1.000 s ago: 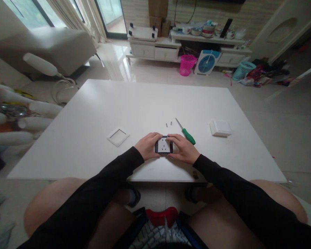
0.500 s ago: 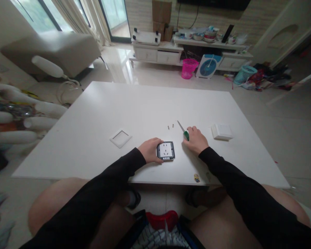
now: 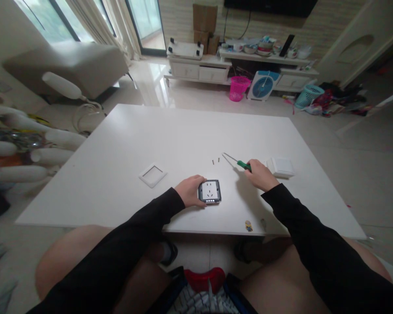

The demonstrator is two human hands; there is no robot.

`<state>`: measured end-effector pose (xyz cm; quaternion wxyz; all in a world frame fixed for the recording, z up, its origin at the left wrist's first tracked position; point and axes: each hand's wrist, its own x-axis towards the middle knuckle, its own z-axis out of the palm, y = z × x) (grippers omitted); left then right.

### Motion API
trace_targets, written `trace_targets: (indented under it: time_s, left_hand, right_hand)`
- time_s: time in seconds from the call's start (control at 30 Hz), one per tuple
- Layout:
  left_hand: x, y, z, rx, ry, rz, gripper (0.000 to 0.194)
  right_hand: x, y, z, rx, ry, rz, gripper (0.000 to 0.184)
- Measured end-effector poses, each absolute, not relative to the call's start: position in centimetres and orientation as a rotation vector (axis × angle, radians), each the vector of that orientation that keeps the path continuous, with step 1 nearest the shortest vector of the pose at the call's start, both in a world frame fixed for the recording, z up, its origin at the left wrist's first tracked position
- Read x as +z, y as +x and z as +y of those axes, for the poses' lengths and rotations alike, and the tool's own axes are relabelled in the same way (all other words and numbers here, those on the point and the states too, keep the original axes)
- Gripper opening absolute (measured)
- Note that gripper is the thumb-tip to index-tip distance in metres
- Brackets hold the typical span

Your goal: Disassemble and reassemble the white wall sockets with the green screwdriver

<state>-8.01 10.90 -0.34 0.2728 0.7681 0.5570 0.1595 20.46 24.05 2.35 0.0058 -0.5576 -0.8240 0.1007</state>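
My left hand grips the left side of a wall socket, which lies face up near the table's front edge, its dark frame and white face showing. In my right hand is a screwdriver with a green handle, raised above the table, its thin shaft pointing left and away from me. Just beyond the socket lie two small screws, close to the screwdriver's tip. A square white cover frame rests to the left of my left hand. Beside my right hand sit white square pieces, apparently stacked.
The white table spans the space before me, with a small cartoon sticker by its front edge. White rounded rods stick up at the left. Beyond are a pink basket, a blue fan and a low cabinet.
My right hand has lifted the screwdriver off the table and moved right, its shaft now lying flatter. My left hand and the socket have stayed put.
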Motion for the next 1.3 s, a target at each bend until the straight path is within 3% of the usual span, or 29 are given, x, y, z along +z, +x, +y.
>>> trace_targets:
  time_s: [0.47, 0.77, 0.83, 0.97, 1.03, 1.17, 1.3]
  left_hand:
    - [-0.7, -7.8, 10.7, 0.441, 2.081, 1.466, 0.074]
    - [-1.5, -7.9, 10.2, 0.591, 2.086, 1.402, 0.125]
    - [-1.3, -8.1, 10.4, 0.679, 2.095, 1.413, 0.117]
    - [-1.1, -8.6, 11.1, 0.933, 1.998, 1.557, 0.06]
    - [-1.0, -8.9, 11.5, 1.057, 1.891, 1.61, 0.045]
    - [-1.0, -9.2, 12.0, 1.196, 1.601, 1.576, 0.035]
    - [-0.9, -9.1, 12.1, 1.275, 1.411, 1.433, 0.047]
  right_hand:
    - [2.3, 21.0, 23.8, 0.411, -1.562, -2.59, 0.017]
    - [4.7, 21.0, 22.9, 0.46, -1.516, -2.518, 0.019]
    - [5.2, 21.1, 22.5, 0.487, -1.485, -2.489, 0.019]
    - [6.5, 21.3, 21.5, 0.554, -1.408, -2.448, 0.018]
    - [7.3, 21.4, 20.9, 0.606, -1.35, -2.444, 0.019]
    - [8.7, 21.3, 19.8, 0.759, -1.208, -2.466, 0.021]
    - [9.2, 21.0, 18.9, 0.905, -1.089, -2.479, 0.022]
